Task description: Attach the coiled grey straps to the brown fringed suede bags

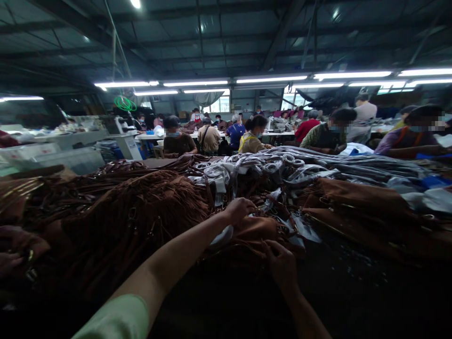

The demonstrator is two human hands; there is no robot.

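A brown fringed bag (259, 228) lies on the dark table in front of me. My left hand (240, 209) reaches to its far edge, fingers closed around a strap or gold-coloured fitting too small to make out. At the bag's near right edge, my right hand (278, 259) pinches the brown material between thumb and fingers. Clear plastic wrapping (223, 235) shows beside the bag, under my left wrist.
Brown fringed bags (141, 212) are heaped on the left, more brown bags (360, 202) lie on the right. Behind them stretch grey wrapped straps (335, 160). A person's hand (10, 261) shows at the left edge. Several seated people work farther back.
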